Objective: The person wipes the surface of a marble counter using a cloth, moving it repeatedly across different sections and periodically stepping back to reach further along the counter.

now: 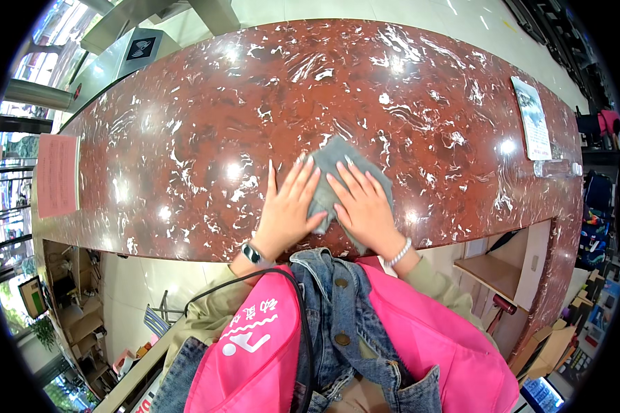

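A grey cloth (337, 148) lies spread and slightly rumpled on a polished reddish-brown stone counter (206, 113) with white veins. My right hand (366, 209) rests flat on the cloth, fingers spread, a beaded bracelet at its wrist. Beside it, my left hand (284, 214) is laid flat with its fingers apart. Its thumb and inner edge touch the cloth's left side, and the rest is over the bare stone. Neither hand has its fingers curled round anything. Part of the cloth is hidden beneath both hands.
A pink printed sheet (58, 175) lies at the counter's left end. Toward the right end are a printed leaflet or stand (532, 118) and a clear plastic bottle (555, 169) on its side. A metal gate post (119, 62) adjoins the far left edge. Open shelves (496, 273) sit below.
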The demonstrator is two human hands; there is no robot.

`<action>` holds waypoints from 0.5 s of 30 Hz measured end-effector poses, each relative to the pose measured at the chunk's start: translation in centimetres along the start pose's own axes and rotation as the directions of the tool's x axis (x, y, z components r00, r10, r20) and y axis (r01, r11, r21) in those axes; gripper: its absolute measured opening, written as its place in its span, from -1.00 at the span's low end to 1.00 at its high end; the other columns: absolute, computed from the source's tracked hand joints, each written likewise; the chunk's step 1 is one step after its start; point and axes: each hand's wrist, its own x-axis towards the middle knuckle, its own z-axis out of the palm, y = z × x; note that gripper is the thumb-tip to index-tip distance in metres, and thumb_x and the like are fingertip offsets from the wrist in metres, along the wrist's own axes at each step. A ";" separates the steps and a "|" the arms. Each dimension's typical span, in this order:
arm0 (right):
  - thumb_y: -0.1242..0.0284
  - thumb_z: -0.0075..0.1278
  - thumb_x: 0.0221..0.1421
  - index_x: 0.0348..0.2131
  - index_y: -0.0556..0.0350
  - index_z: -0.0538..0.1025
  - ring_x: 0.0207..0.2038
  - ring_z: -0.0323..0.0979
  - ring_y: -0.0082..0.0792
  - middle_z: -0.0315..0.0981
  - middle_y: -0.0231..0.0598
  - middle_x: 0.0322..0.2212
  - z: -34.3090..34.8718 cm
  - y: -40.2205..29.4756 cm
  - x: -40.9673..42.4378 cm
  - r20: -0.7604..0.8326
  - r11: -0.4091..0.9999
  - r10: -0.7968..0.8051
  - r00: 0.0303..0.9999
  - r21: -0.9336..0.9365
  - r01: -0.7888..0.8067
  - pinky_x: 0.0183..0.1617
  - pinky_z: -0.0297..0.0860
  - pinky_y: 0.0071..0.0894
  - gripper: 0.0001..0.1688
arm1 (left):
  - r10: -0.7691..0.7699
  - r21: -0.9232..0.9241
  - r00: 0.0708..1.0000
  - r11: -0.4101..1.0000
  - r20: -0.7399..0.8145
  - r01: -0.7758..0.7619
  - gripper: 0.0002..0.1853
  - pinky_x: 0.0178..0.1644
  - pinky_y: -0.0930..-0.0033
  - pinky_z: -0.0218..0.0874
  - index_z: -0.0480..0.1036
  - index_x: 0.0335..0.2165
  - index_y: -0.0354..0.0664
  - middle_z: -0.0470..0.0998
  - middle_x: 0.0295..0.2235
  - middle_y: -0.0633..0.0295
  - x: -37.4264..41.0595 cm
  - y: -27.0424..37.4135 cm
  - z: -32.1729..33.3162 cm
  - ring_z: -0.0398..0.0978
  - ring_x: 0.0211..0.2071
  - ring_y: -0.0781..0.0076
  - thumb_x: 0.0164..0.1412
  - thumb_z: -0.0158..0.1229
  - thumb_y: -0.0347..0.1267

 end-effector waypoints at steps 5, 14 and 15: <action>0.27 -0.04 0.29 0.30 -0.08 0.38 0.40 0.15 -0.17 0.23 -0.16 0.35 1.2 4.4 9.0 -0.130 0.995 -0.091 0.987 -0.047 0.085 0.45 0.07 0.02 -0.37 | -0.026 0.070 0.994 0.997 -0.106 0.034 -0.14 0.49 -0.32 -0.33 0.13 0.38 -0.25 0.10 0.43 0.03 7.0 -5.4 0.1 -0.03 0.48 0.11 0.30 0.11 0.00; 0.26 -0.13 0.35 0.27 -0.09 0.43 0.38 0.21 -0.20 0.32 -0.19 0.31 4.5 11.3 24.0 -0.304 0.984 -0.096 0.948 -0.171 0.044 0.46 0.07 -0.02 -0.44 | -0.020 0.202 0.955 0.976 -0.296 0.083 -0.25 0.45 -0.42 -0.22 0.21 0.35 -0.17 0.18 0.41 0.11 20.7 -14.7 2.4 0.05 0.46 0.20 0.32 -0.01 -0.04; 0.26 -0.14 0.36 0.27 -0.09 0.43 0.38 0.20 -0.21 0.31 -0.20 0.31 4.5 12.1 25.4 -0.316 0.983 -0.095 0.944 -0.178 0.039 0.46 0.07 -0.02 -0.44 | -0.020 0.208 0.950 0.974 -0.313 0.090 -0.24 0.44 -0.44 -0.20 0.21 0.36 -0.16 0.19 0.41 0.12 22.4 -15.7 2.5 0.06 0.45 0.21 0.31 -0.02 -0.03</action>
